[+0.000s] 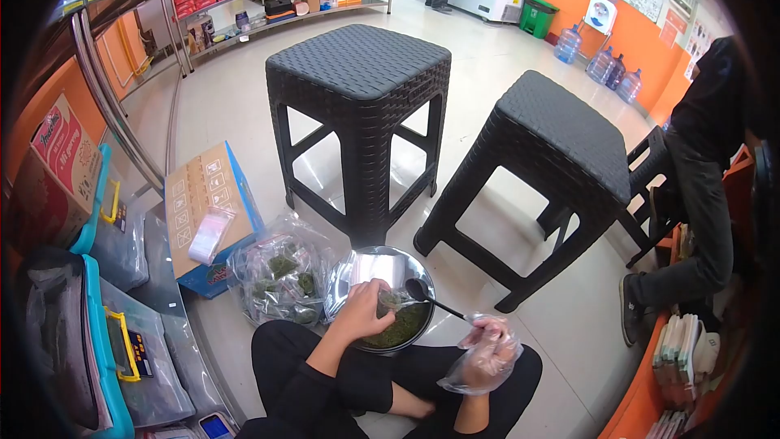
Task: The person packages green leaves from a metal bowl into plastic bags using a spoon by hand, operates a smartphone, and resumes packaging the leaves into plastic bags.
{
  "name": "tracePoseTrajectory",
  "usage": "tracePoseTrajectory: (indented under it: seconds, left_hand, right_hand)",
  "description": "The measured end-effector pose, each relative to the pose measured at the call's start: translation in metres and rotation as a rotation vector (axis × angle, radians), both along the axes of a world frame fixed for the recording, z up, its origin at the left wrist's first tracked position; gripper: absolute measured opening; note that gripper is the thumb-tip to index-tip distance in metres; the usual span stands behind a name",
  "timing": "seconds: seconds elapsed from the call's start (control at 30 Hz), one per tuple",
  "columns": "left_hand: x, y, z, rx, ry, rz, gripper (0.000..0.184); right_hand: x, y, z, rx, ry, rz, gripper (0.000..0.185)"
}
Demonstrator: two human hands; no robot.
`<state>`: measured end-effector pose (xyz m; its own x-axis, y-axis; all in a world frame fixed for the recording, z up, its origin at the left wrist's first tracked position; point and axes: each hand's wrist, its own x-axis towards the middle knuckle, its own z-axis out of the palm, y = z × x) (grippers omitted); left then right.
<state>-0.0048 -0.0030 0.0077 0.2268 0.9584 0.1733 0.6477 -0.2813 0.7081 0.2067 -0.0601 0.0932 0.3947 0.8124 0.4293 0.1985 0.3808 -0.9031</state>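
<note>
My bare left hand [362, 310] pinches a small clear plastic bag [393, 299] over the metal bowl [345, 272]. Dark green crumbly stuff [404, 327] lies in the bowl's near part. In a loose clear plastic glove, my right hand [490, 351] grips the handle of a black spoon [445, 306]. The spoon's head is at the mouth of the small bag; whether anything lies in it, I cannot tell. Left of the bowl stands a large clear plastic bag [253, 283] holding several small packets with green contents.
Two black stools [357, 61] stand beyond the bowl. A cardboard box [197, 203] with a stack of small bags [213, 234] on it is at left, near lidded plastic bins [154, 358]. Another person's leg [695, 232] is at right, beside an orange shelf [642, 386].
</note>
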Motion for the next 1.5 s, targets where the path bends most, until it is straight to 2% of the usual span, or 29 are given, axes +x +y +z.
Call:
tracePoseTrajectory:
  seconds: [0.13,0.23,0.27,0.37,0.47,0.57,0.6,0.7,0.8,0.93,1.03,1.13,1.27,1.33,1.43,1.5]
  left_hand:
    - [-0.003,-0.003,0.003,-0.074,-0.156,-0.004,0.048]
    - [-0.001,-0.005,0.005,-0.146,-0.354,-0.033,0.045]
    - [0.000,-0.005,0.006,-0.164,-0.424,-0.047,0.044]
    - [0.001,-0.001,0.000,-0.049,-0.457,-0.072,0.043]
    - [-0.001,0.000,-0.002,-0.093,-0.434,-0.091,0.041]
    - [-0.003,-0.001,0.005,-0.023,-0.314,-0.085,0.043]
    - [-0.002,-0.002,0.006,-0.042,-0.316,-0.105,0.043]
    - [-0.002,-0.003,0.004,-0.118,-0.334,-0.186,0.042]
    - [0.000,-0.001,-0.005,-0.236,-0.381,-0.318,0.043]
    - [-0.001,0.002,-0.009,-0.347,-0.417,-0.414,0.046]
    - [-0.001,0.003,-0.017,-0.331,-0.430,-0.412,0.047]
    - [-0.001,0.004,-0.019,-0.328,-0.421,-0.406,0.047]
    - [0.000,0.005,-0.014,-0.328,-0.403,-0.402,0.048]
    - [0.003,0.003,-0.013,-0.290,-0.401,-0.357,0.048]
    - [0.005,0.003,-0.011,-0.221,-0.347,-0.258,0.048]
    - [0.008,0.003,-0.010,-0.185,-0.328,-0.216,0.049]
  right_hand:
    - [0.010,0.008,-0.004,-0.065,0.127,-0.074,0.032]
    - [0.014,0.011,-0.018,-0.175,0.087,-0.018,0.032]
    - [0.015,0.011,-0.021,-0.259,-0.023,0.020,0.029]
    - [0.020,0.018,-0.074,-0.392,-0.359,0.166,0.022]
    - [0.006,0.023,-0.076,-0.483,-0.428,0.293,0.020]
    - [0.000,0.023,-0.067,-0.545,-0.593,0.154,0.027]
    - [-0.002,0.021,-0.065,-0.318,-0.787,-0.074,0.029]
    - [-0.011,0.022,-0.026,-0.205,-0.812,-0.071,0.027]
    - [-0.007,0.032,-0.042,-0.085,-0.697,0.312,0.019]
    - [-0.009,0.039,-0.060,-0.068,-0.666,0.438,0.012]
    - [-0.013,0.039,-0.051,-0.053,-0.679,0.389,0.012]
    - [-0.009,0.039,-0.057,-0.155,-0.625,0.372,0.013]
    - [-0.004,0.042,-0.067,-0.042,-0.696,0.440,0.017]
    - [-0.010,0.040,-0.057,-0.010,-0.707,0.467,0.019]
    - [-0.018,0.035,-0.043,-0.164,-0.595,0.350,0.022]
    - [-0.021,0.037,-0.047,-0.111,-0.606,0.361,0.021]
